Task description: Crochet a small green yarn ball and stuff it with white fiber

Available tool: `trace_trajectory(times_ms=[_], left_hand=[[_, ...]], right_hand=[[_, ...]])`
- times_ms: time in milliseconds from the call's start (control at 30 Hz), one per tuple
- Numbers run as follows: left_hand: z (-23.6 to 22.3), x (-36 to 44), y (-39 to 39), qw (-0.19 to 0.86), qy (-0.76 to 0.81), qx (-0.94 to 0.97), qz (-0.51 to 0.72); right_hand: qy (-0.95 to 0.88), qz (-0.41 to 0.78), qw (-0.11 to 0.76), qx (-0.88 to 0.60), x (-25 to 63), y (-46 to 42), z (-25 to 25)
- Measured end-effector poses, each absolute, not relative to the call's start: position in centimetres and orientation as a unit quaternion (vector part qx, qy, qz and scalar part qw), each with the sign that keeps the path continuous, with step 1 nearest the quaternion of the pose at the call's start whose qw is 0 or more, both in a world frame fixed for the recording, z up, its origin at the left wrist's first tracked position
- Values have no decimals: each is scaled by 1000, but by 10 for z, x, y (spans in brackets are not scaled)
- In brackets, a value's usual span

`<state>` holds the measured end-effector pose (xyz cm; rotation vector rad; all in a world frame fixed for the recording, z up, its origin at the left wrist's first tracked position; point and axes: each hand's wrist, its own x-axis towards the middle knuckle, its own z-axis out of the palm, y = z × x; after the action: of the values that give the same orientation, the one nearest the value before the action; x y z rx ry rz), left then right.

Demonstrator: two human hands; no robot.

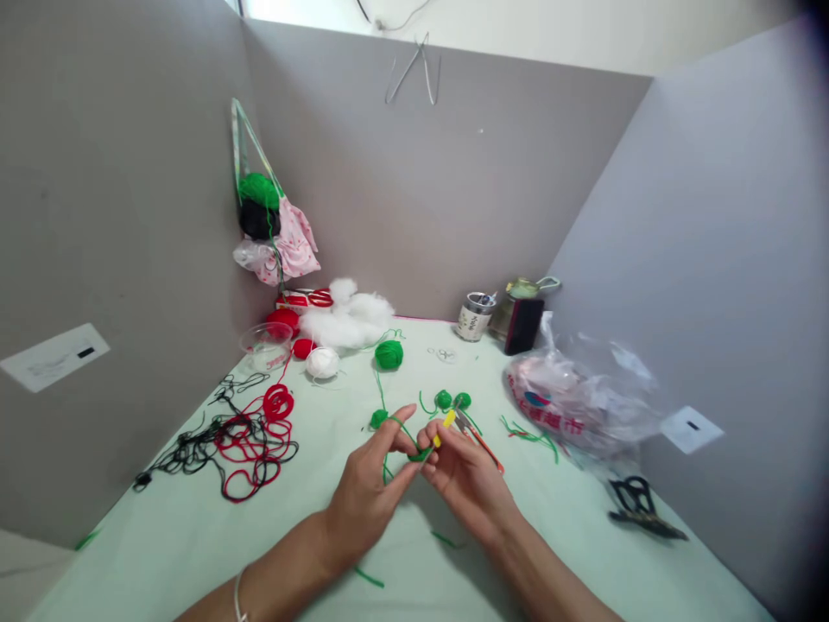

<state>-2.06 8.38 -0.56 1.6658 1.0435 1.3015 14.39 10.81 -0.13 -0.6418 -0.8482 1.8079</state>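
Note:
Between the fingertips of my left hand (363, 488) is a small piece of green crochet (420, 455), with green yarn running over the raised index finger. My right hand (467, 484) pinches a crochet hook with a yellow handle (445, 426), its tip at the crochet piece. Both hands meet above the table's middle. Just beyond them lie two small green crocheted balls (443, 399) with loose tails, and orange-handled scissors (484, 445) partly behind my right hand. Another small green ball (379, 420) rests beside my left fingers. Farther back sits a green yarn ball (389, 354).
Tangled black and red yarn (259, 441) spreads at left. White stuffing (353, 318), a white yarn ball (322, 363) and a clear bowl (265, 345) stand behind. At right are a plastic bag (570, 397), black scissors (638, 505) and a can (475, 318). Grey partitions enclose the table.

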Motion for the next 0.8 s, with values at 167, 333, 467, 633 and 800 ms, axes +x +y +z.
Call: trace_trajectory(times_ms=[167, 333, 467, 633, 800], left_hand=[[-10, -24, 84, 320, 428, 667, 520], [-15, -28, 84, 390, 448, 632, 498], [-25, -28, 84, 513, 470, 529, 486], [-43, -31, 89, 649, 426, 458, 433], [-59, -39, 97, 743, 392, 411, 354]], right_hand=[[-337, 755, 489, -277, 140, 105, 3], [-328, 754, 483, -300, 139, 108, -3], [-408, 715, 485, -294, 140, 111, -8], [-473, 704, 450, -279, 146, 118, -9], [-487, 735, 380, -278, 147, 125, -1]])
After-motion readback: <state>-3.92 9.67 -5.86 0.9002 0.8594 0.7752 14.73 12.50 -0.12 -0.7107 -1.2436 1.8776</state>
